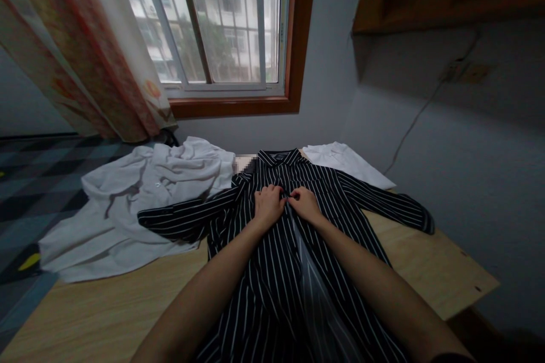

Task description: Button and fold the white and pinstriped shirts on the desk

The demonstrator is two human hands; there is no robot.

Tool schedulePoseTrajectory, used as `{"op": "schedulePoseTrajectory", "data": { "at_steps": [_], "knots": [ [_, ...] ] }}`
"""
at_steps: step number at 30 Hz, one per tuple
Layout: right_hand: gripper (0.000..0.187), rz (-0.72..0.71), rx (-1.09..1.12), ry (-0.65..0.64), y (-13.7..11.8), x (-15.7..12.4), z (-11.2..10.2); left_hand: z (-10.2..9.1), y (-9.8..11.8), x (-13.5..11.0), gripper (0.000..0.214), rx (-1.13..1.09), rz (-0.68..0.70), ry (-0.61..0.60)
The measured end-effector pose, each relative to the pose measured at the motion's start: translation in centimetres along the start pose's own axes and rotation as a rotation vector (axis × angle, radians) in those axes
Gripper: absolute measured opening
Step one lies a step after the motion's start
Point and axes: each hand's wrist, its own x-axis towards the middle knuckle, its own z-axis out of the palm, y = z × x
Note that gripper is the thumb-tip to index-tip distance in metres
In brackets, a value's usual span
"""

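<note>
A black shirt with white stripes lies face up, its collar toward the window and its sleeves spread to both sides. Below the chest the front hangs apart, and the paler inside of the cloth shows in the gap. At the upper front edge, my left hand pinches the placket with bent fingers. Just to its right, my right hand pinches the facing edge between thumb and forefinger. The fingertips of both hands almost meet. Any button between them is too small to make out.
A crumpled white garment lies on the left, partly under the striped sleeve. Behind the right shoulder is a folded white garment. The wooden table ends at the right near the wall; a window is ahead.
</note>
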Motion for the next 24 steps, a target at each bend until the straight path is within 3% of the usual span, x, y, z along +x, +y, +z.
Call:
{"op": "schedulePoseTrajectory", "data": {
  "at_steps": [7,12,21,24],
  "knots": [
    [0.017,0.044,0.228,-0.012,1.0,0.3,-0.3,0.0,-0.4,0.0,0.040,-0.007,-0.078,-0.014],
    [0.017,0.049,0.305,-0.021,1.2,0.4,-0.3,-0.4,-0.9,0.1,0.030,-0.088,-0.114,-0.043],
    [0.013,0.043,0.215,-0.004,0.5,0.2,-0.2,-0.4,-0.3,1.2,0.015,-0.153,-0.282,-0.062],
    [0.019,0.018,0.133,-0.005,0.4,0.1,-0.1,-0.2,0.0,1.1,0.014,-0.125,-0.268,-0.017]
  ]
}}
